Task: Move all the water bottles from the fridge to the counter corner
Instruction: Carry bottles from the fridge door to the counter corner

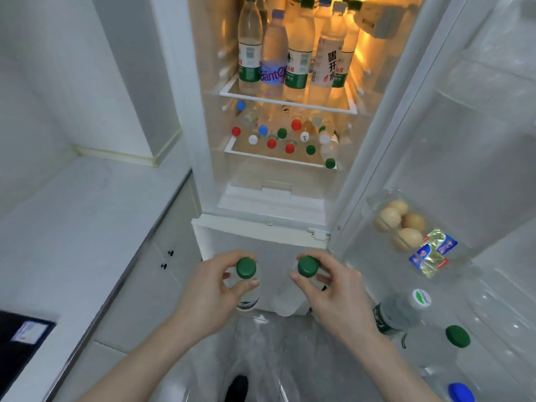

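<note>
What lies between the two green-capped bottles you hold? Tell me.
Nothing: in the head view, only a bare gap showing the white fridge front separates the bottle in the left hand from the one in the right hand.

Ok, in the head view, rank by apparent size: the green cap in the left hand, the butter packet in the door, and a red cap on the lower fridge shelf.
1. butter packet
2. green cap in the left hand, though it is nearest the camera
3. red cap, which sits farther back, so its true size is unsure.
</note>
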The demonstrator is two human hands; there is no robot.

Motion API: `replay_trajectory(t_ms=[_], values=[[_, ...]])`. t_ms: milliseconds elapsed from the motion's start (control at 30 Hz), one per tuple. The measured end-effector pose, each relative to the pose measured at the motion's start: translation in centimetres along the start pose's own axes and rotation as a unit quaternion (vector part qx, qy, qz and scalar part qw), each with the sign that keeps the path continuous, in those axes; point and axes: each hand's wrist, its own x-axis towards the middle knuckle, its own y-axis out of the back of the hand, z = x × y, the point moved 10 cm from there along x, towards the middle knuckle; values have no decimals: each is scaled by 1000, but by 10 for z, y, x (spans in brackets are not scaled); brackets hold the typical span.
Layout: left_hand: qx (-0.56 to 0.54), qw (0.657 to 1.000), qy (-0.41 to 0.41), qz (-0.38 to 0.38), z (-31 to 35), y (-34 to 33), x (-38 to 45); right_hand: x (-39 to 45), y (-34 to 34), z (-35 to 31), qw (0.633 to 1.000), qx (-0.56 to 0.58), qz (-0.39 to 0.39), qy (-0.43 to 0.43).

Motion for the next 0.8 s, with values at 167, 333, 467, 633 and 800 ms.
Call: replay_trajectory(t_ms=[167,333,467,633,800], values=[[16,995,63,79,-9,12,-57,-12,-15,-3,996,32,-80,36],[30,980,136,140,-22,13,-134,-47,-40,-11,981,59,-172,72],[24,964,187,189,-21,21,-198,-80,-65,-26,960,60,-252,103],[19,940,227,255,-25,44,-269,-110,-99,-60,936,53,-309,158],[25,898,263,353,-27,83,-357,-155,-151,-121,896,57,-371,237]])
